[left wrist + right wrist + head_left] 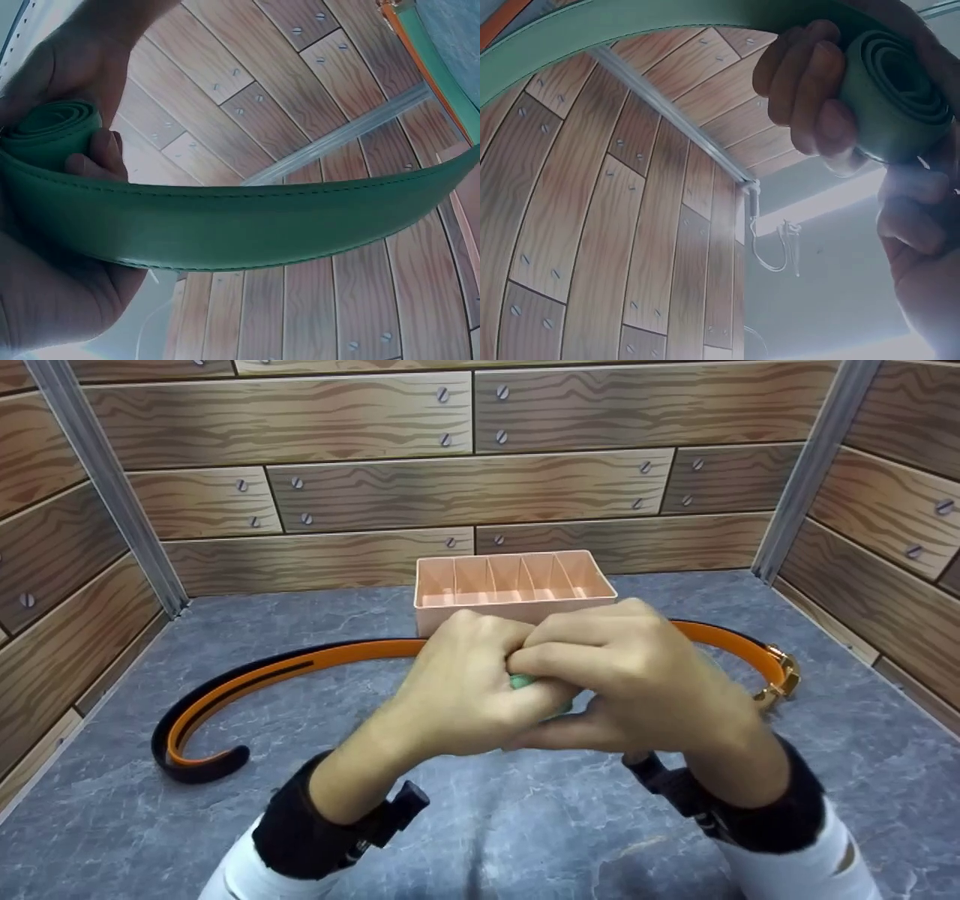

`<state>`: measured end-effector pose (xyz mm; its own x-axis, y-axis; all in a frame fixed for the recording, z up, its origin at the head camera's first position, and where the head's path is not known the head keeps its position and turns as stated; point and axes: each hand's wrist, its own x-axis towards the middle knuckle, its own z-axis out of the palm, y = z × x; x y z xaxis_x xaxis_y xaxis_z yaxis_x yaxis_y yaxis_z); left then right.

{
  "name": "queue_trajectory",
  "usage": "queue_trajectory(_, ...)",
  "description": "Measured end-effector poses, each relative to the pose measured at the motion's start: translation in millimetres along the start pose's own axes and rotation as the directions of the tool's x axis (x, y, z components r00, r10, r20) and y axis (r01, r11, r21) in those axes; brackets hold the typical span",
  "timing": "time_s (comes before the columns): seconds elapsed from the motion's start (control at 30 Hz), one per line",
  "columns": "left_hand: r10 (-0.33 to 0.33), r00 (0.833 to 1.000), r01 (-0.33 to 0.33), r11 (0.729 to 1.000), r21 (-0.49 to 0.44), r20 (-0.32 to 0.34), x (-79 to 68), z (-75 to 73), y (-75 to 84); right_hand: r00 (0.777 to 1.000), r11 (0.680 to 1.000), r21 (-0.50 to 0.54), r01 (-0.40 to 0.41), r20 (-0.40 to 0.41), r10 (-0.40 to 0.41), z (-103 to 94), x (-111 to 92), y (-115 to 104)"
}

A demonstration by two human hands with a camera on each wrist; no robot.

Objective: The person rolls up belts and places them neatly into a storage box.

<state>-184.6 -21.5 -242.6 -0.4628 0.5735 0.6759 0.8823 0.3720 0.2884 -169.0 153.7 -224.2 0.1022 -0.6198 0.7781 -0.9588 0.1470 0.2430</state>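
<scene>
A green belt (521,681) with stitched edges is coiled between my two hands. Only slivers of it show in the head view. In the left wrist view a long stretch of the green belt (240,225) runs rightward from the coil, and the right wrist view shows the spiral end of the coiled belt (881,112). My left hand (472,690) grips the coil with curled fingers. Wrapped against it from the other side, my right hand (626,675) holds the same coil, its fingers overlapping the left hand's. Both hands are above the tabletop, in front of the box.
Behind the hands lies another belt (360,649), orange inside and dark outside, its left end curled and its gold buckle (785,679) at the right. A pink box (450,619) with several compartments stands at the back. Wood-patterned walls (375,495) enclose the grey tabletop (300,712).
</scene>
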Motion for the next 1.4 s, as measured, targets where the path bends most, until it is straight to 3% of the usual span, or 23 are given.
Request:
queue_trajectory(0.13,0.007,1.000,-0.006,0.998,-0.062,0.017,0.0,-1.6,-1.5,0.999,0.999,-0.011,0.034,-0.042,-0.034,3.6,2,1)
queue_trajectory(0.23,0.004,1.000,0.000,0.987,-0.160,0.024,1.3,-2.9,-2.8,0.996,0.999,0.022,0.039,-0.084,-0.037,4.7,2,4)
queue_trajectory(0.4,0.055,0.998,-0.043,0.921,-0.388,0.019,5.1,-0.8,-6.0,0.982,0.986,0.164,0.004,-0.187,0.027,1.0,2,11)
queue_trajectory(0.47,0.085,0.996,-0.069,0.898,-0.434,0.017,6.5,-0.4,-6.7,0.976,0.974,0.226,-0.007,-0.209,0.056,-1.0,2,14)
queue_trajectory(0.53,0.103,0.995,-0.087,0.897,-0.434,0.013,7.4,-1.1,-6.6,0.977,0.964,0.264,-0.022,-0.199,0.077,-2.2,3,14)
queue_trajectory(0.63,0.091,0.996,-0.086,0.942,-0.326,0.001,7.7,-4.5,-4.7,0.987,0.973,0.225,-0.049,-0.139,0.081,-3.2,4,12)
queue_trajectory(0.7,0.063,0.998,-0.065,0.981,-0.182,-0.016,6.7,-5.8,-2.8,0.995,0.990,0.130,-0.061,-0.075,0.072,-3.7,3,8)
queue_trajectory(0.77,0.008,1.000,-0.008,1.000,0.007,-0.029,4.4,-6.2,-0.6,0.998,0.998,0.011,-0.062,-0.009,0.063,-3.7,1,3)
queue_trajectory(0.87,-0.073,0.996,0.080,0.972,0.220,-0.043,0.4,-5.8,1.7,0.997,0.990,-0.134,-0.036,0.056,0.044,-1.6,-2,-1)
queue_trajectory(0.97,-0.120,0.992,0.126,0.949,0.288,-0.040,-2.4,-6.4,1.2,0.998,0.982,-0.189,-0.005,0.055,0.016,1.4,-4,0)
queue_trajectory(1.13,-0.114,0.993,0.115,0.974,0.195,-0.015,-0.9,-10.6,-3.7,0.999,0.975,-0.222,0.033,-0.009,-0.036,4.6,-5,2)
queue_trajectory(1.27,-0.062,0.998,0.062,0.998,0.024,0.016,3.2,-13.3,-8.3,0.995,0.984,-0.173,0.033,-0.089,-0.050,4.7,-2,6)
queue_trajectory(1.33,-0.017,0.999,0.020,0.996,-0.091,0.027,4.9,-12.9,-10.2,0.989,0.993,-0.113,0.034,-0.137,-0.049,3.7,-1,8)
queue_trajectory(1.4,0.046,0.998,-0.035,0.970,-0.242,0.042,6.9,-11.7,-11.0,0.983,0.999,-0.034,0.039,-0.180,-0.044,2.8,0,10)
